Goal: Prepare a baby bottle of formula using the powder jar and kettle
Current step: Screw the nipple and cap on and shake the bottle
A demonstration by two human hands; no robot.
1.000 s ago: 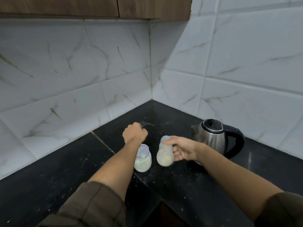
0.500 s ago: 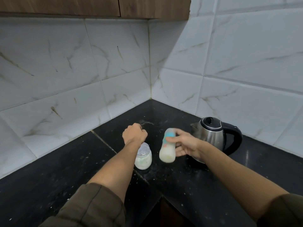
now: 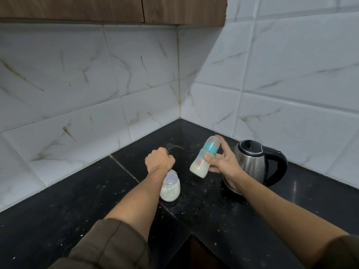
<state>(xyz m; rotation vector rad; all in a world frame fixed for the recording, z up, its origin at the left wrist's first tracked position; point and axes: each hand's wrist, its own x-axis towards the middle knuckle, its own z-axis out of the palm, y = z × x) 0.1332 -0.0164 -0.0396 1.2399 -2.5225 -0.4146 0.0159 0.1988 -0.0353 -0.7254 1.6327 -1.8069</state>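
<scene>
My right hand (image 3: pixel 223 162) grips a baby bottle (image 3: pixel 204 158) with a teal collar and clear cap, milky liquid in its lower part. The bottle is held in the air, tilted with its top up and to the right. My left hand (image 3: pixel 159 159) is a closed fist over the black counter, holding nothing that I can see. Just below its wrist stands a small clear powder jar (image 3: pixel 171 188) with pale powder inside. A steel kettle (image 3: pixel 256 162) with black lid and handle stands right of the bottle, partly behind my right hand.
The black stone counter (image 3: pixel 58 220) fills a corner between two white marble-tiled walls (image 3: pixel 77 84). Specks of powder lie scattered on it. Wooden cabinets (image 3: pixel 116 8) hang overhead. A dark gap (image 3: pixel 186 253) opens at the counter's inner front corner.
The bottle has swung from nearly upright and lower to raised and tilted to the right, with the fingers spread more. My left fist and the jar have stayed put.
</scene>
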